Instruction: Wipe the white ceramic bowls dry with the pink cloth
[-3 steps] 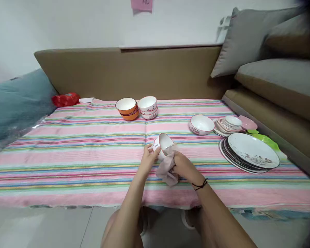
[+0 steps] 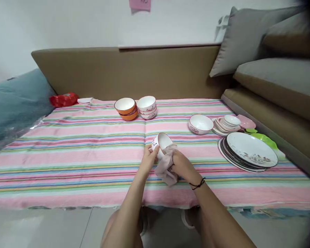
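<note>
My left hand grips a small white bowl with red marks, tilted on its side with the opening facing away from me. My right hand is closed on a pale pink cloth pressed against the bowl's lower side. Both hands hover just above the striped pink cloth-covered surface, near its middle front.
At the back stand a stack of orange bowls and a stack of white bowls. To the right are a single white bowl, small saucers, large plates and green dishes. A red bag lies far left.
The view has shifted slightly. Both hands, the bowl and the cloth keep the same grip and place.
</note>
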`<state>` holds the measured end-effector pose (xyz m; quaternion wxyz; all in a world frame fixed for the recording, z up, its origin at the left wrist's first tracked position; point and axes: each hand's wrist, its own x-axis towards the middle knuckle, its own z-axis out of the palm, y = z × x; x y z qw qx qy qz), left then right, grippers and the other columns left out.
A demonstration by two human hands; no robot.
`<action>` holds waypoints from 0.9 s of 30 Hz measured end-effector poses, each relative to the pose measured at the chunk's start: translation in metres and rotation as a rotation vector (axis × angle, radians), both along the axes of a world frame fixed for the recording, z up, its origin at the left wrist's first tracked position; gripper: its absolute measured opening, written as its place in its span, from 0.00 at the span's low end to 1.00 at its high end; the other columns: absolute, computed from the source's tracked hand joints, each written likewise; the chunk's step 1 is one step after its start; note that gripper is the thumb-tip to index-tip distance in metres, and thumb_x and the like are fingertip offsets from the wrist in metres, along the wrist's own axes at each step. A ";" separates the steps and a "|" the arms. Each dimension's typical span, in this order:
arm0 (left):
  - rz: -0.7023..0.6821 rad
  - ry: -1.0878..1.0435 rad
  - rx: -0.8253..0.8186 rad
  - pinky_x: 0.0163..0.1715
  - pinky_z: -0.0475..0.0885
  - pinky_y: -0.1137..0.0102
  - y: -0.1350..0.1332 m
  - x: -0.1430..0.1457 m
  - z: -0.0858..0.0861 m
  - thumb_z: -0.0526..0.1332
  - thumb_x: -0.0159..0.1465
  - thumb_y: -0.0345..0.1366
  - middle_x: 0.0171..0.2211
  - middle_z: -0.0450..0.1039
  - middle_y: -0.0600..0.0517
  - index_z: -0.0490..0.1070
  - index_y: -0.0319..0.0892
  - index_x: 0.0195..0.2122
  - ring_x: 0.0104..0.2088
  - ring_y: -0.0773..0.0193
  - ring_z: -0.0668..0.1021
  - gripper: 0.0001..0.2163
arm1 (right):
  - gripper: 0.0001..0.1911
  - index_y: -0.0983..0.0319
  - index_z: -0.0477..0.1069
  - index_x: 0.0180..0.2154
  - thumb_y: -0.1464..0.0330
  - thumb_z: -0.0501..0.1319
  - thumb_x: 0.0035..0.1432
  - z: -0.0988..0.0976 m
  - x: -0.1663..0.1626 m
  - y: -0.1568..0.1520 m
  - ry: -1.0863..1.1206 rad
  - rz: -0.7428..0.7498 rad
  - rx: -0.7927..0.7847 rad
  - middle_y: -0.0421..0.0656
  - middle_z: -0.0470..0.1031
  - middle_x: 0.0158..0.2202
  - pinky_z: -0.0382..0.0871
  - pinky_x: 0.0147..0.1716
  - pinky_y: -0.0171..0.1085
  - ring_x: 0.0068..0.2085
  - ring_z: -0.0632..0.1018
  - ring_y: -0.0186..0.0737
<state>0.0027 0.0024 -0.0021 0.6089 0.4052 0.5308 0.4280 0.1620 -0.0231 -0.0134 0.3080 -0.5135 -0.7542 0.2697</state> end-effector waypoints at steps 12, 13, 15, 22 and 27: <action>-0.108 0.053 0.120 0.33 0.68 0.71 0.013 -0.016 0.002 0.64 0.51 0.57 0.29 0.70 0.54 0.71 0.40 0.35 0.31 0.65 0.71 0.24 | 0.26 0.63 0.64 0.51 0.76 0.52 0.47 0.005 -0.032 -0.014 0.008 -0.018 -0.017 0.43 0.74 0.33 0.64 0.31 0.35 0.32 0.72 0.40; -0.105 0.069 0.126 0.34 0.68 0.71 0.011 -0.016 0.003 0.63 0.52 0.57 0.29 0.70 0.54 0.71 0.40 0.34 0.31 0.65 0.71 0.23 | 0.22 0.63 0.66 0.47 0.76 0.52 0.47 0.005 -0.032 -0.014 -0.047 -0.026 0.000 0.42 0.73 0.32 0.63 0.30 0.35 0.31 0.71 0.40; -0.111 0.090 0.131 0.35 0.68 0.70 0.009 -0.016 0.006 0.61 0.55 0.57 0.33 0.71 0.52 0.71 0.41 0.34 0.34 0.64 0.72 0.22 | 0.14 0.63 0.69 0.37 0.77 0.51 0.48 0.003 -0.032 -0.012 -0.114 -0.020 0.016 0.43 0.73 0.30 0.63 0.30 0.35 0.30 0.71 0.39; -0.227 0.196 0.239 0.35 0.68 0.70 0.004 -0.013 0.009 0.59 0.60 0.52 0.32 0.69 0.52 0.69 0.41 0.38 0.34 0.63 0.71 0.18 | 0.10 0.66 0.72 0.38 0.74 0.57 0.53 -0.011 -0.019 0.002 -0.185 -0.064 0.217 0.51 0.75 0.42 0.63 0.51 0.44 0.47 0.72 0.47; -0.263 0.116 0.174 0.33 0.67 0.70 0.006 -0.011 0.010 0.61 0.57 0.53 0.34 0.70 0.52 0.67 0.42 0.45 0.35 0.62 0.72 0.22 | 0.07 0.64 0.71 0.29 0.76 0.55 0.51 -0.004 -0.019 -0.003 -0.176 -0.037 0.053 0.45 0.74 0.29 0.64 0.32 0.36 0.31 0.72 0.40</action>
